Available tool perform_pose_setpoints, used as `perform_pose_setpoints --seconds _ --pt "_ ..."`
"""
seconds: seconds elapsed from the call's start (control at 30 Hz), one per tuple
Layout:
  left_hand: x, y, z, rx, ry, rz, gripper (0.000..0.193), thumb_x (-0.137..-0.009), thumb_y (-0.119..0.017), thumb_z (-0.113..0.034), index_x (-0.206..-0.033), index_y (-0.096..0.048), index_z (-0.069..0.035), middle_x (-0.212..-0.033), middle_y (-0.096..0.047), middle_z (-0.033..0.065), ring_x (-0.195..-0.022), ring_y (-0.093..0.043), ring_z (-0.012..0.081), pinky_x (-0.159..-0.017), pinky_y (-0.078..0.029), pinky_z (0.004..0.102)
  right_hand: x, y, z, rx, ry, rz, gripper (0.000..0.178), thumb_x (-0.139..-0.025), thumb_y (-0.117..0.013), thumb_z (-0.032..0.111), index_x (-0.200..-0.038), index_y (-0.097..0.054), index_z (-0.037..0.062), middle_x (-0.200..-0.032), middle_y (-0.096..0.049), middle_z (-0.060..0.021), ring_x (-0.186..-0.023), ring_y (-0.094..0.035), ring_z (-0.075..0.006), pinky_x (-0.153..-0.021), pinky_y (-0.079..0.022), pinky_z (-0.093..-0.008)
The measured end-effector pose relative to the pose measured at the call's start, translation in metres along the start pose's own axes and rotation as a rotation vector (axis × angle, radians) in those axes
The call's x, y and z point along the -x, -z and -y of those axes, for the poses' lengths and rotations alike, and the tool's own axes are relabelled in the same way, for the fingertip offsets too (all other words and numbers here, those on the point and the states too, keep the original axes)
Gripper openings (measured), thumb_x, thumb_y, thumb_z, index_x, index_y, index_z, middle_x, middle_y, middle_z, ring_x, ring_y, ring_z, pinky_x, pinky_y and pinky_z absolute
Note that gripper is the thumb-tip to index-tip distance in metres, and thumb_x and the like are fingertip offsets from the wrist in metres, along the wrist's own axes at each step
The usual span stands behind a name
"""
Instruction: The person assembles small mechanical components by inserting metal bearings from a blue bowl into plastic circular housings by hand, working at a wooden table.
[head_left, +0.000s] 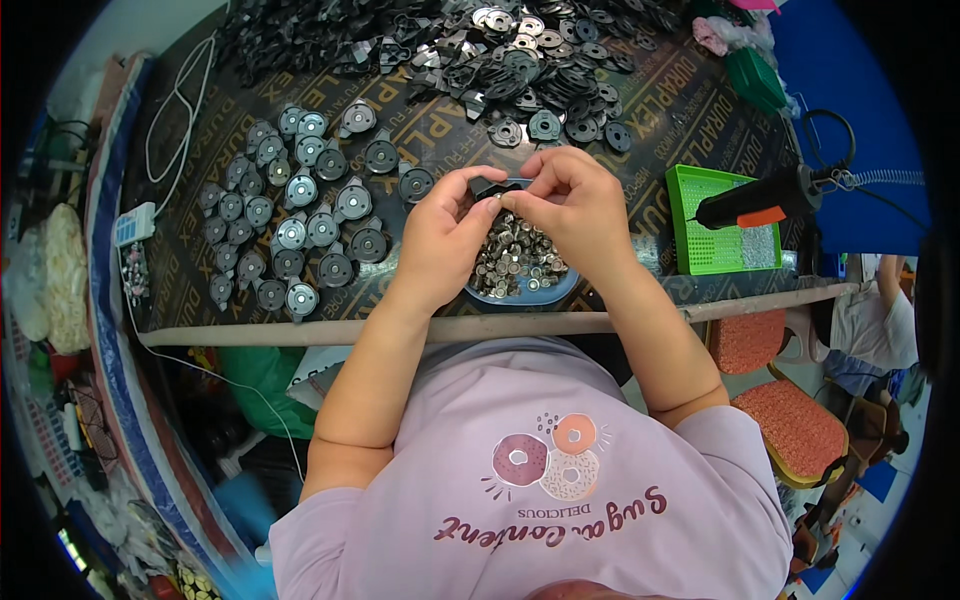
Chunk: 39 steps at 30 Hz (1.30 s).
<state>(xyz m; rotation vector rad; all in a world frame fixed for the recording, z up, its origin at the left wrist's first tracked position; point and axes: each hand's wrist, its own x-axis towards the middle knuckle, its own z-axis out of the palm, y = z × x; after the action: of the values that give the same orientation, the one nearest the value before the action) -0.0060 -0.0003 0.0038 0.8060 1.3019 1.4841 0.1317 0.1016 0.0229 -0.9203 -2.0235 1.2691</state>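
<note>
Above a blue oval dish (pixel 572 290), both of my hands meet with their fingers closed. My left hand (pixel 450 232) pinches a small black part (pixel 484 187) between thumb and index finger. From the other side, my right hand (pixel 582 205) grips the same part with its thumb and bent fingers. A small shiny bit shows between the two thumb tips, too small to name. Heaped in the dish are small round metal pieces (pixel 512 258), directly under my fingers. Much of the black part is hidden by my fingers.
Several round black and grey assemblies (pixel 301 191) lie in rows at the left. A large pile of loose black parts (pixel 520 75) covers the table's far side. At the right stands a green tray (pixel 690 255) holding small pieces, with a black electric screwdriver (pixel 760 203) hanging over it.
</note>
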Motion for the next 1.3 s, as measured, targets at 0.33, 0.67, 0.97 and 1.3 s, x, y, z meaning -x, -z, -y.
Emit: perform_pose_setpoints --seconds 0.33,0.67,0.97,1.3 --pt "-0.004 0.014 -0.005 0.216 0.168 -0.015 0.027 -0.095 -0.049 -0.001 -0.122 -0.048 0.001 -0.104 -0.062 0.0116 -0.083 -0.066 0.0169 -0.073 -0.056 0.0282 -0.036 0.045 -0.055 0.443 0.228 -0.009 0.017 -0.073 -0.074 0.002 -0.09 -0.07 0.0017 -0.093 -0.067 -0.0138 -0.081 -0.066 -0.0302 -0.071 -0.054 -0.0367" --pt "-0.003 0.011 -0.005 0.253 0.175 0.009 0.042 -0.095 -0.051 -0.002 -0.136 -0.041 0.0 -0.119 -0.06 0.0165 -0.095 -0.068 0.026 -0.074 -0.058 0.0297 -0.053 0.025 -0.067 0.623 0.176 0.045 0.032 -0.065 -0.079 0.008 -0.09 -0.061 0.0006 -0.092 -0.062 -0.014 -0.086 -0.061 -0.0344 -0.076 -0.05 -0.0399" --pt "-0.002 0.019 -0.001 0.446 0.189 0.113 0.048 -0.095 -0.046 0.0 -0.141 -0.035 0.002 -0.131 -0.053 0.0201 -0.104 -0.065 0.0305 -0.084 -0.058 0.0351 -0.044 0.043 -0.056 0.514 0.115 0.104 0.026 -0.067 -0.072 -0.001 -0.09 -0.061 0.0031 -0.093 -0.06 -0.0116 -0.087 -0.061 -0.0319 -0.076 -0.05 -0.038" --pt "-0.003 0.018 -0.003 0.464 0.207 0.167 0.055 -0.09 -0.042 0.005 -0.144 -0.031 0.003 -0.137 -0.048 0.0219 -0.114 -0.06 0.0341 -0.092 -0.055 0.0381 0.004 0.068 -0.062 0.646 0.273 0.101 0.034 -0.067 -0.059 -0.013 -0.095 -0.066 0.003 -0.12 -0.063 -0.0115 -0.111 -0.058 -0.0334 -0.095 -0.049 -0.04"
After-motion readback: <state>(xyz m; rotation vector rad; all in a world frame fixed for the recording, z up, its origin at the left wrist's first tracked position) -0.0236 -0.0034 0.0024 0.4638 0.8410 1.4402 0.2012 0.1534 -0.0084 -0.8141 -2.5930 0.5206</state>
